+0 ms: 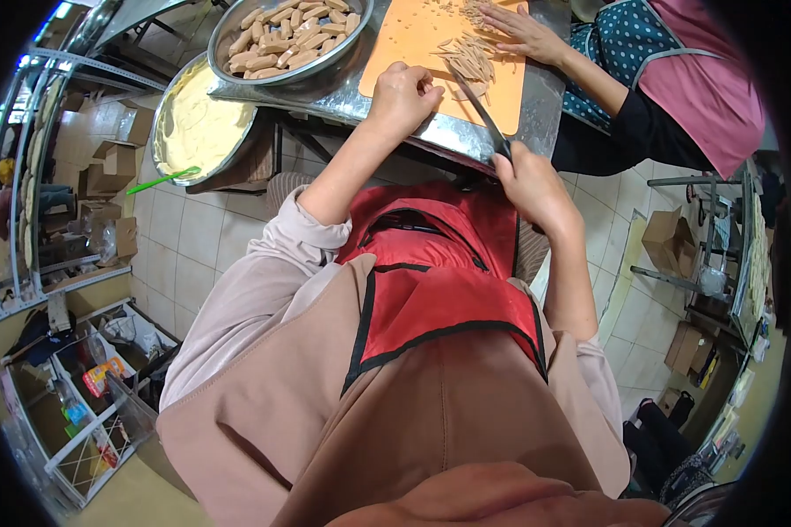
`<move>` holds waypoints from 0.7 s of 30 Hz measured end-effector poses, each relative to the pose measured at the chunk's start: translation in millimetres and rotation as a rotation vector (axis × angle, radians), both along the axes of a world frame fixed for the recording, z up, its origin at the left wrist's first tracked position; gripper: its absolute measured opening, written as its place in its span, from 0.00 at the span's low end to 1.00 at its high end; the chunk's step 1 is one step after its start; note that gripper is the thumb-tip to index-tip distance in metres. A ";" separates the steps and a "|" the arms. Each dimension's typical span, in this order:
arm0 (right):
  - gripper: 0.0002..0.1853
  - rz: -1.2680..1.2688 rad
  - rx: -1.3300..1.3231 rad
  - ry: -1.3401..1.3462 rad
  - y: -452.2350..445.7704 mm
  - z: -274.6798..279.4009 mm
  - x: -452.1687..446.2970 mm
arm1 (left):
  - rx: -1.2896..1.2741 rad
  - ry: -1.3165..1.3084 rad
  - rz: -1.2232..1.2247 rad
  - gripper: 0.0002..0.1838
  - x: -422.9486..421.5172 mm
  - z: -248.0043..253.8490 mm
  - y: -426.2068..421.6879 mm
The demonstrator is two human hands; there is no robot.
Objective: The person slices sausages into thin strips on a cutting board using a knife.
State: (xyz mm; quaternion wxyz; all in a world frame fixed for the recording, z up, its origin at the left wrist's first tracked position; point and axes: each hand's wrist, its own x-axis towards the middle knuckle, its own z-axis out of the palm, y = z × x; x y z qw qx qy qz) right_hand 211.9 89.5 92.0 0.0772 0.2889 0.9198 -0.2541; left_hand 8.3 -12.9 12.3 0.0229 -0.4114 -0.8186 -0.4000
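My right hand (534,183) is wrapped round the handle of a long knife (479,107), whose blade reaches up and left over the orange cutting board (395,53). Thin light-brown strips (468,61) lie in a pile by the knife's tip. My left hand (402,97) rests at the board's lower left edge with its fingers curled in; whatever they hold, if anything, is hidden. Small crumbs and bits are scattered over the upper part of the board.
A co-worker's hand (527,35) reaches over the board from the right, beside the strips. A metal bowl (363,33) of brown sausage-like pieces stands at the table's left. Lower left, a basin (158,132) holds a pale creamy mixture and a green-handled utensil (163,180).
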 end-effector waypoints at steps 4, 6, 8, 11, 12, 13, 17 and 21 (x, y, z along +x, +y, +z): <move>0.19 0.045 -0.096 -0.146 -4.1 8.1 -31.0 | -0.031 0.083 0.078 0.09 1.5 -0.9 7.3; 0.19 0.045 -0.079 -0.109 -3.4 0.3 -36.8 | -0.043 0.038 0.133 0.10 3.5 6.1 8.0; 0.19 0.015 -0.114 -0.138 -3.4 1.6 -42.0 | -0.123 -0.023 0.102 0.13 -1.7 8.5 2.8; 0.20 -0.011 -0.149 -0.187 -4.5 6.1 -44.5 | -0.103 -0.020 0.066 0.11 -7.0 5.5 -2.8; 0.20 0.001 -0.109 -0.151 -3.3 1.6 -44.3 | -0.073 -0.002 0.057 0.10 -8.4 4.6 -3.4; 0.20 0.013 -0.071 -0.116 -2.0 -7.5 -42.7 | 0.007 0.083 0.030 0.08 -9.2 3.9 -2.8; 0.21 -0.011 -0.043 -0.099 -4.2 -14.2 -41.4 | 0.243 0.244 -0.109 0.06 -10.1 -0.1 2.8; 0.20 0.003 -0.006 -0.090 -4.5 -13.7 -34.6 | 0.153 0.178 -0.181 0.10 -17.5 -14.7 -1.7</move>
